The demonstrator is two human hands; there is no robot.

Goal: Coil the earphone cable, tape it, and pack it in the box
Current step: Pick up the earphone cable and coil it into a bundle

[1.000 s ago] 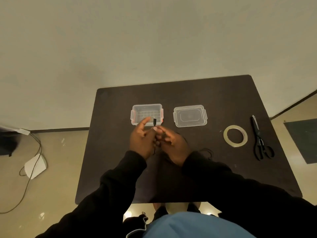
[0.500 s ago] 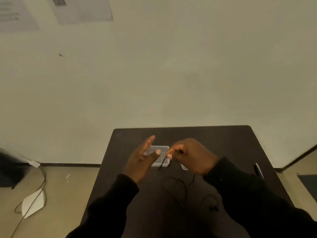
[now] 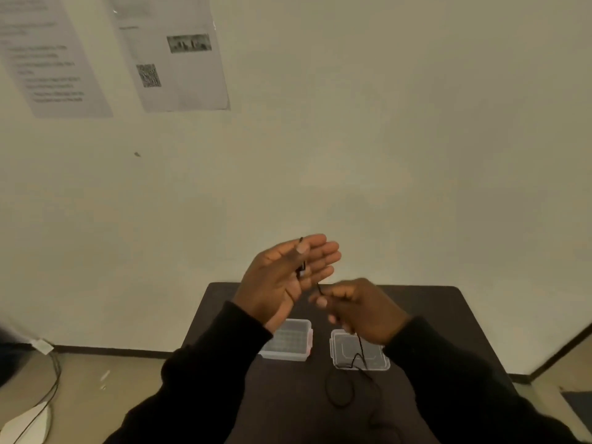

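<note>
My left hand [image 3: 285, 277] is raised above the table, fingers straight, its thumb pinning the plug end of the black earphone cable [image 3: 339, 384] against the palm. My right hand [image 3: 362, 310] is just to its right and lower, fingers curled on the cable a short way along. From there the cable hangs down and lies in loose loops on the dark table [image 3: 426, 306]. The clear plastic box [image 3: 293, 342] stands open below my left wrist. Its clear lid [image 3: 349, 354] lies flat to the right, with cable crossing it.
Printed sheets [image 3: 173, 52] hang on the wall at upper left. On the floor at the left are a white device [image 3: 28, 424] and grey cables. The tape and scissors are out of view.
My view has tilted up toward the wall. Both hands rose off the table with the cable; the left hand now pins the plug end, and the right has slid along the cable.
</note>
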